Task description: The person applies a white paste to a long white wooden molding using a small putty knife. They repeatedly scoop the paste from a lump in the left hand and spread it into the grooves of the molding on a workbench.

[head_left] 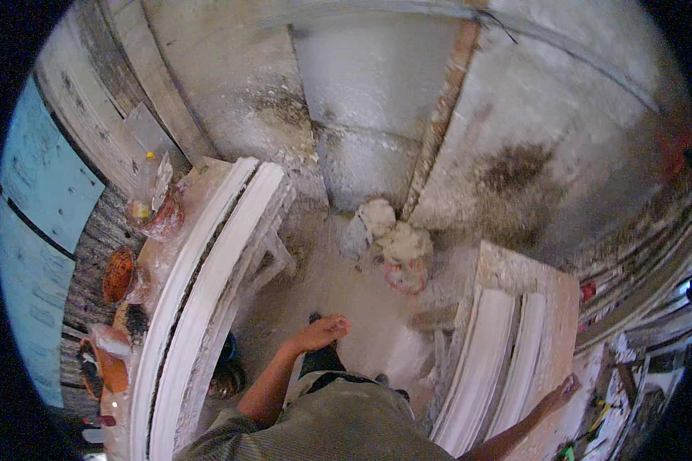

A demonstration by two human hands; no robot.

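Bare left hand (pixel 323 333) over the dusty grey-brown floor (pixel 307 269), bare right hand (pixel 563 393) near a tan wooden board (pixel 560 307), white ridged strips (pixel 480 353) lying on that board, long white ridged lengths (pixel 227 284) at left, round orange bowl (pixel 118 274) beyond, lumpy beige heaps (pixel 405 243) by a stained grey wall (pixel 361 69)

Two white, ridged strips (pixel 480 365) lie parallel, left of the right hand (pixel 563 391). A second white pair (pixel 221 284) lies left of the left hand (pixel 321 333), dark gap between.

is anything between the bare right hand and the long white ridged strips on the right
Nothing visible blocks the bare right hand; only the flat tan board's bare margin separates it from the long white ridged strips.
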